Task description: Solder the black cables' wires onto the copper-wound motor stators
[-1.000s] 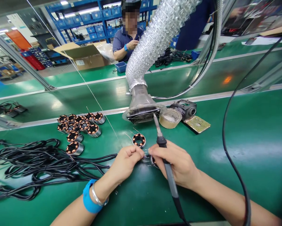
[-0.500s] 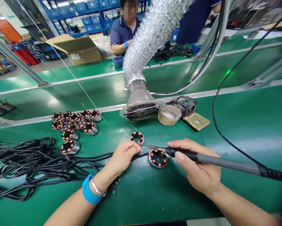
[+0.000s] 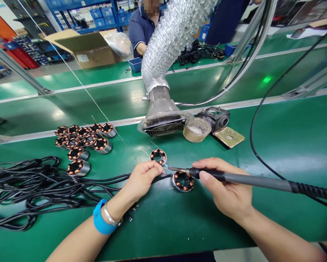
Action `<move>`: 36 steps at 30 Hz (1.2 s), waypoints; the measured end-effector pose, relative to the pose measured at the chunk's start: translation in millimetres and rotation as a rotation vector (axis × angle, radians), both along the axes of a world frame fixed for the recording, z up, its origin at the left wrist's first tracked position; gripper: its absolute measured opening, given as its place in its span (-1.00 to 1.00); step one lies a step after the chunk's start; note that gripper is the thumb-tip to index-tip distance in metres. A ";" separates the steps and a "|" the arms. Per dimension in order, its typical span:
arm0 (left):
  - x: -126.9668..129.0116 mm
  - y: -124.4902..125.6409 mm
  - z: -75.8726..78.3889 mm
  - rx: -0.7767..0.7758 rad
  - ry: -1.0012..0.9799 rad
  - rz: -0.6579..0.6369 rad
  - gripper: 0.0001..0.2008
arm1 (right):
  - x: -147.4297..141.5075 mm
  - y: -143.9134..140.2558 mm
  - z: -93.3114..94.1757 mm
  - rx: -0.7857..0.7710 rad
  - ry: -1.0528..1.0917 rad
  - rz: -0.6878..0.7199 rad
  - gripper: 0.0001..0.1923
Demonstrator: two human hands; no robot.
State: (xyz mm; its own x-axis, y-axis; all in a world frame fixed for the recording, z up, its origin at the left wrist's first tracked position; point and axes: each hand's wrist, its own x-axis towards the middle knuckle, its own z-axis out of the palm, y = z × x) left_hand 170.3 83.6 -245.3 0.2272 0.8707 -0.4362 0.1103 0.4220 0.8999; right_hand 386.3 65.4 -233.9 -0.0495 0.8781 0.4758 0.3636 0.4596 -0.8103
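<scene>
- A soldering iron (image 3: 234, 178) is held in the right hand (image 3: 229, 193), lying nearly flat, with the grip closed round its grey handle like a pen.
- The iron's tip is pointed left, right at the thin wire ends pinched in the left hand (image 3: 143, 178); that grip is pressed together on a black cable (image 3: 109, 180), fingertips just beside the tip.
- A stator (image 3: 183, 181) with copper windings is sat on the green surface (image 3: 289, 145) just below the iron's tip, between the two hands.
- A second stator (image 3: 158, 156) is parked just behind the left hand, thin leads sticking up from it.
- A bunch of finished stators (image 3: 83, 140) is clustered further left, and a big tangle of black cables (image 3: 29, 189) is spread across the left of the surface.
- Straight ahead, a fume hood (image 3: 163, 122) on a silver flex duct (image 3: 174, 36) is aimed down at the work, with a roll of tape (image 3: 197, 130) and an iron stand (image 3: 215, 118) beside it.
- A blue wristband (image 3: 100, 220) and a metal bracelet are worn on the left wrist.
- Across the far bench, another person (image 3: 143, 27) in a dark polo can be seen next to a cardboard box (image 3: 89, 49).
</scene>
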 end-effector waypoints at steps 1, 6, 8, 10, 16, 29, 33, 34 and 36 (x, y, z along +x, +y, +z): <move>0.0 0.1 -0.2 0.006 0.001 -0.003 -0.79 | -0.6 0.0 0.3 0.006 -0.002 0.000 -0.90; -0.1 0.8 -1.3 0.023 -0.006 -0.015 -0.77 | -2.8 -0.7 1.7 0.045 -0.029 0.030 -0.90; 0.1 0.8 -1.6 0.025 -0.008 -0.012 -0.76 | -3.3 -1.2 2.5 0.060 -0.051 0.053 -0.89; 0.4 0.7 -1.8 0.031 -0.005 -0.009 -0.76 | -4.3 -1.8 4.1 0.094 -0.069 0.081 -0.87; 0.7 1.0 -2.9 0.058 -0.004 -0.011 -0.78 | -11.8 -5.1 11.5 0.241 -0.087 0.172 -0.76; 0.3 0.4 -3.8 0.057 0.026 -0.007 -0.79 | -10.7 -8.6 13.0 0.334 -0.076 0.184 -0.70; 1.0 0.6 -3.5 0.064 0.020 -0.002 -0.80 | -11.2 -7.5 15.4 0.336 -0.062 0.175 -0.71; 1.1 0.7 -3.7 0.069 0.019 -0.002 -0.80 | -11.3 -7.3 15.5 0.338 -0.057 0.177 -0.71; 1.1 1.0 -4.0 0.076 0.019 0.000 -0.81 | -11.2 -7.2 15.3 0.347 -0.050 0.176 -0.71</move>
